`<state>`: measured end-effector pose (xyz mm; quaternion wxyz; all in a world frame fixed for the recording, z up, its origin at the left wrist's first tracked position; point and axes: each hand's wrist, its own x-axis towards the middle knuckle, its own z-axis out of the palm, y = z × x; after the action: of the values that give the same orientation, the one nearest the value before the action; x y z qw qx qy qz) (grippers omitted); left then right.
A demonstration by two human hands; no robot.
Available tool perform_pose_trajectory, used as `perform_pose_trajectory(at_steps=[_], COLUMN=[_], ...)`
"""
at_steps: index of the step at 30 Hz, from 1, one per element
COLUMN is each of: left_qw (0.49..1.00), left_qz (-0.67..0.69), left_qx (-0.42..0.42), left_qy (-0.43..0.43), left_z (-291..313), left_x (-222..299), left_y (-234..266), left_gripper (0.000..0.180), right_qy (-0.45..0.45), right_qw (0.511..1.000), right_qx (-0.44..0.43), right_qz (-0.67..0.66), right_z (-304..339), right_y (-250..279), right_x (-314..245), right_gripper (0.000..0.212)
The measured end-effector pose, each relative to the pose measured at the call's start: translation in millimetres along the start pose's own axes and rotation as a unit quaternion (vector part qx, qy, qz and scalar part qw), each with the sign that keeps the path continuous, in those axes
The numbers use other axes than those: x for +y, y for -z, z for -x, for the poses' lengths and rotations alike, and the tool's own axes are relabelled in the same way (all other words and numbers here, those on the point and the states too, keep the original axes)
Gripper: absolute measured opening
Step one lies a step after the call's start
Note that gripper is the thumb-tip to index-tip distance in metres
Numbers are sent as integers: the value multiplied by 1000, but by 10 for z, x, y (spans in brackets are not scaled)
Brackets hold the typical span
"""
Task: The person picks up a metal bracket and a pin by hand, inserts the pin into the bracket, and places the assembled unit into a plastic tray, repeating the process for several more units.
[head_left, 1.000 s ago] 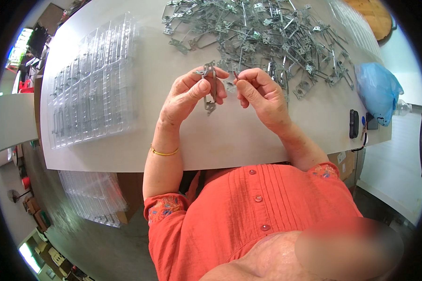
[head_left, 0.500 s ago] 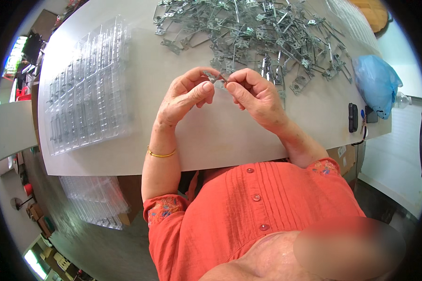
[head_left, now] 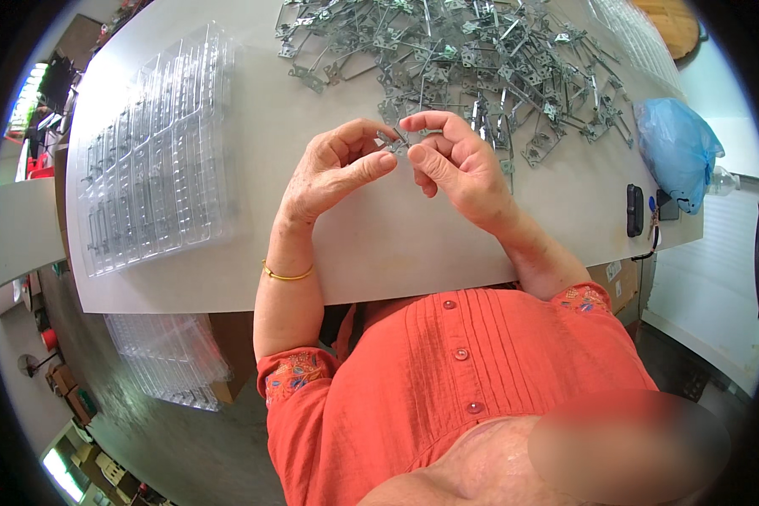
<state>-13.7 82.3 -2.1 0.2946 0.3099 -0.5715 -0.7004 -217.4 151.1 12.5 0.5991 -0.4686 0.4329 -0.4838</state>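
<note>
A small metal bracket with a thin rod (head_left: 395, 146) is held between the thumb and index finger of my left hand (head_left: 333, 173), above the near part of the table. My right hand (head_left: 460, 169) is just beside it, index finger and thumb spread apart around the bracket's right end; whether they touch it I cannot tell. Beyond both hands lies a large tangled heap of similar metal brackets with rods (head_left: 472, 63). To the left, a clear plastic tray with ridged compartments (head_left: 156, 160) has several metal parts lying in its left rows.
The pale table (head_left: 379, 253) has its front edge at my body. On its right are a blue plastic bag (head_left: 675, 152), a black case (head_left: 634, 211) and keys (head_left: 653, 207). More clear trays stand below the table (head_left: 169, 358) and at the far right (head_left: 632, 38).
My right index finger and thumb have opened from a pinch at the bracket. My left fingers still hold it, with its flat end showing more now.
</note>
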Motion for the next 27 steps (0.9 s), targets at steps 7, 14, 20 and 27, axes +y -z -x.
perform_pose_trajectory(at_steps=[7,14,20,27], left_qw=[999,997,988,998], left_qz=[-46,-83,-147,1], left_qx=[-17,-5,-35,-58], left_qy=[18,-5,-2,37], left_z=[5,-1,-9,14], left_x=[1,-60,-21,5], left_y=[38,-7,-21,-17], left_gripper=[34,35,38,35], right_qy=[-9,-33,23,59], right_qw=[1000,999,977,986], right_qx=[-2,2,72,116], right_qz=[-7,15,199,105], right_z=[-21,-25,48,14], right_y=[13,23,-28,32], right_x=[44,24,5,-49], right_gripper=[26,18,12,10])
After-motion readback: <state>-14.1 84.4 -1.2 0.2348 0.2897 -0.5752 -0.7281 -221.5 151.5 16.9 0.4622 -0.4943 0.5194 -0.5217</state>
